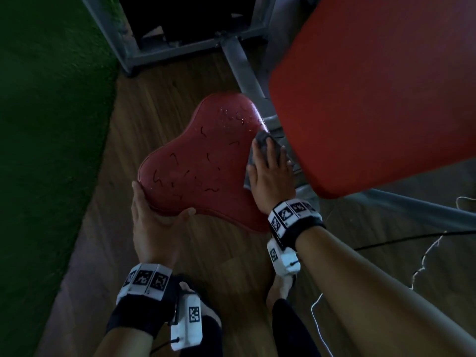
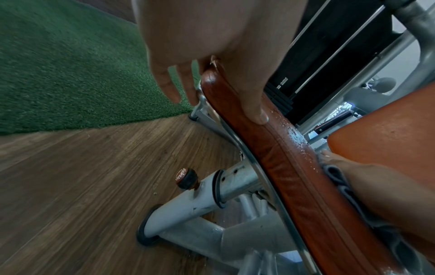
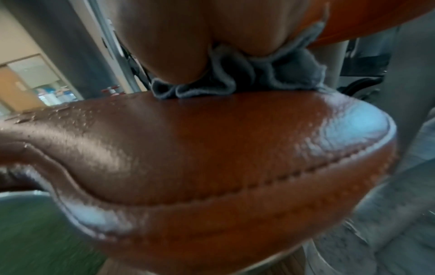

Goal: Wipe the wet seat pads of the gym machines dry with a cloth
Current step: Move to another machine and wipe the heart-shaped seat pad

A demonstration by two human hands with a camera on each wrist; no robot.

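A dark red, heart-shaped seat pad (image 1: 201, 163) sits at the centre of the head view, with water drops on its far part. My left hand (image 1: 154, 204) grips its near left lobe, thumb (image 2: 254, 104) on top and fingers (image 2: 169, 87) under the edge. My right hand (image 1: 268, 166) lies flat with stretched fingers on a grey cloth (image 1: 262, 139), pressing it onto the pad's right edge. In the right wrist view the cloth (image 3: 235, 81) bunches under my palm on the wet, shiny pad (image 3: 188, 139).
A large red back pad (image 1: 373, 86) overhangs the seat's right side. Grey machine frame bars (image 1: 180, 47) stand behind. The seat post with its knob (image 2: 186, 178) is beneath. Green turf (image 1: 51, 124) lies left of the wooden floor (image 1: 123, 240). Cables (image 1: 425, 253) trail at right.
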